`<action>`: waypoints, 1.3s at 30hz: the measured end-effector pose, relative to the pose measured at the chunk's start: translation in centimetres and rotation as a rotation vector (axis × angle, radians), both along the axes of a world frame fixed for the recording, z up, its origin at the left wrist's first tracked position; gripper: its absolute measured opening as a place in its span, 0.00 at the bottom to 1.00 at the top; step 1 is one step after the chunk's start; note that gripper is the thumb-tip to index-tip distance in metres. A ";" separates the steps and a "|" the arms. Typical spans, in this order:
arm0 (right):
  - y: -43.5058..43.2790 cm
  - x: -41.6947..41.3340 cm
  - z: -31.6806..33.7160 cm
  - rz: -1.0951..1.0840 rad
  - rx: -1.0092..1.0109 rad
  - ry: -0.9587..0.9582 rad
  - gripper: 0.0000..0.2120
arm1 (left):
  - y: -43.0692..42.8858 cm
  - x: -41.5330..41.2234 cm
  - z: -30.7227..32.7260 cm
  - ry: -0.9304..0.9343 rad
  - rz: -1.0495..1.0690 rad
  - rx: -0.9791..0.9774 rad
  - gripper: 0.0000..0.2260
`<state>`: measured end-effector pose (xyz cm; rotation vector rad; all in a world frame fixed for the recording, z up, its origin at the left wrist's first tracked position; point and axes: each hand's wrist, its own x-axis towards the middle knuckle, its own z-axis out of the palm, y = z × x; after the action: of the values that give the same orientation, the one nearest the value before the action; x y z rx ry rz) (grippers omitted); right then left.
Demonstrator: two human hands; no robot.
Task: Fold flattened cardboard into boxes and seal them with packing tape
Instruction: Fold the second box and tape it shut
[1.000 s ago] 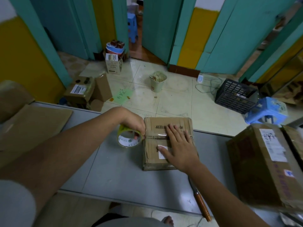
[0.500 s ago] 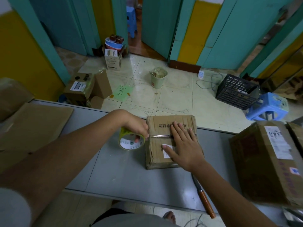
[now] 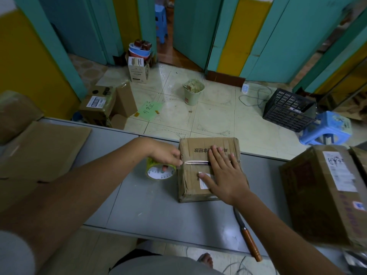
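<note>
The small box [image 3: 190, 185] lies near the far edge of the grey surface [image 3: 158, 207], between the two hands. The right hand [image 3: 224, 175] rests flat on its top, fingers straight and spread over the middle seam, thumb on a white label. The left hand [image 3: 166, 154] is at the box's left edge, fingers curled around the tape roll [image 3: 159, 172], one fingertip showing through the core. A shiny strip of clear tape [image 3: 195, 162] runs from that hand along the seam and under the right hand's fingers.

The box is brown cardboard, creased and wrinkled, with printed characters on the far flap. The roll is round, with a yellow-green rim and a white face. The surface is smooth and dull, with a seam across it.

One knife [image 3: 250, 241] with a wooden handle lies at the near edge. One large cardboard box [image 3: 325, 195] stands to the right, and flattened cardboard [image 3: 39, 147] lies to the left. On the tiled floor are one bin [image 3: 193, 94], one black slotted crate [image 3: 288, 110] and two blue stools [image 3: 325, 128].
</note>
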<state>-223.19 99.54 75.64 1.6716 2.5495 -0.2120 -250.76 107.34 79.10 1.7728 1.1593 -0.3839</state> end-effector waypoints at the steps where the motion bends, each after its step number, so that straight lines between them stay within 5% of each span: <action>1: 0.0 0.0 0.0 0.001 -0.008 -0.005 0.41 | -0.3 -0.3 -0.3 -0.024 0.024 0.011 0.09; 14: 0.1 -0.3 0.7 0.025 -0.062 -0.052 0.41 | -3.7 -3.5 -4.3 -0.406 0.443 0.141 0.11; 17: -0.2 0.1 0.8 0.020 -0.009 0.008 0.36 | -4.5 -3.1 -4.3 -0.412 0.472 0.240 0.18; 25: -1.6 0.7 1.6 0.091 0.080 0.291 0.27 | -4.7 -2.5 -3.7 -0.423 0.519 0.309 0.07; 34: -2.9 1.1 0.4 0.151 -0.046 0.116 0.33 | -4.5 -2.1 -2.7 -0.345 0.473 0.341 0.07; 39: -2.3 1.0 1.0 0.106 -0.035 0.214 0.30 | -4.4 -2.2 -2.6 -0.341 0.444 0.341 0.08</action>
<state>-222.20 97.22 76.65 1.5740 2.7594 -0.4486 -252.91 102.95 76.49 1.7088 1.3743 0.3864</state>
